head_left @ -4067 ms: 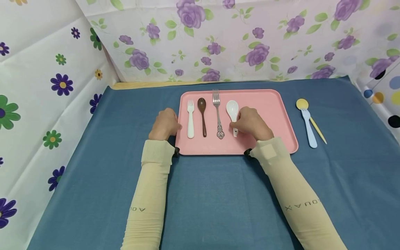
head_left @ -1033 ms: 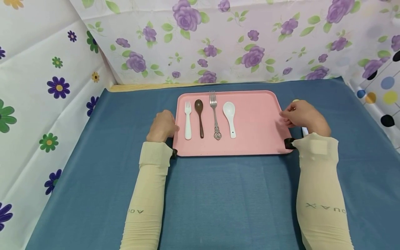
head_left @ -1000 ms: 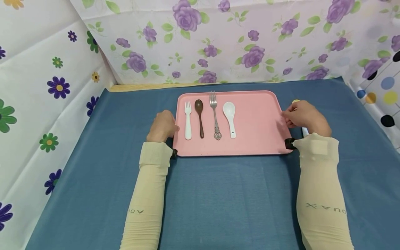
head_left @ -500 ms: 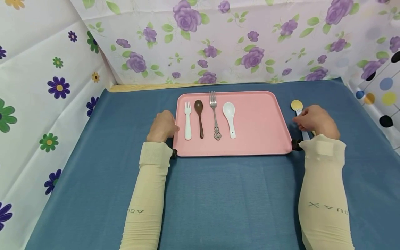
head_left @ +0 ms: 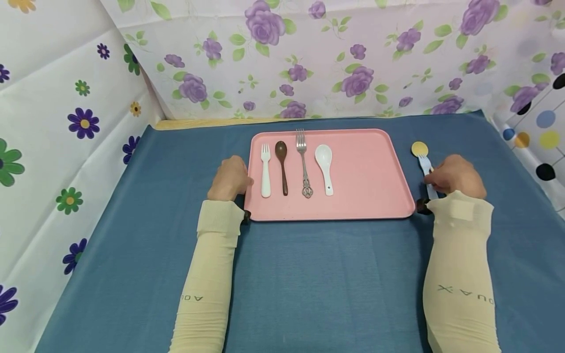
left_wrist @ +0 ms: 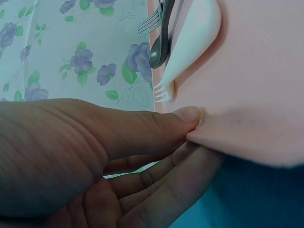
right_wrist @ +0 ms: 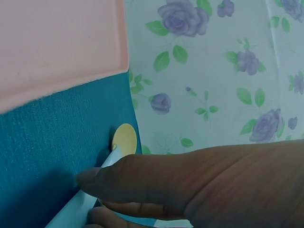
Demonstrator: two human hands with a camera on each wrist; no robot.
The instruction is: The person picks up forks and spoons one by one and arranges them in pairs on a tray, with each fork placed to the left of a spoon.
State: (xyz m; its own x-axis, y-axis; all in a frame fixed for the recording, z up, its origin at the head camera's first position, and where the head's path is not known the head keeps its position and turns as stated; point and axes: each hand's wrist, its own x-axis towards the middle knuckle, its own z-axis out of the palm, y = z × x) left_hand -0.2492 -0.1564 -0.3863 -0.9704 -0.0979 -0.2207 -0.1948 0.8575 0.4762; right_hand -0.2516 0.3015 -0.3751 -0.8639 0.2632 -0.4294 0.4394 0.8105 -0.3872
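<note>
My left hand (head_left: 230,178) pinches the left rim of the pink tray (head_left: 371,176), thumb on top and fingers underneath, as the left wrist view shows. On the tray lie a white fork (head_left: 265,171), a brown spoon (head_left: 282,164), an ornate metal fork (head_left: 303,162) and a white spoon (head_left: 324,159), side by side. To the right of the tray, my right hand (head_left: 458,177) pinches a light blue fork (head_left: 425,164) by its handle, thumb on one side and fingers on the other. That fork lies across a yellow spoon (head_left: 419,148), whose handle is mostly hidden by the hand.
A blue cloth (head_left: 326,279) covers the table. Flowered sheets hang behind (head_left: 326,59) and at the left (head_left: 48,162), and a dotted sheet (head_left: 536,130) at the right. A wooden edge (head_left: 203,123) shows at the back left.
Earlier my right hand was at the white spoon on the tray, then at the tray's right rim. It has moved right and nearer, onto the light blue fork. The left hand has stayed put.
</note>
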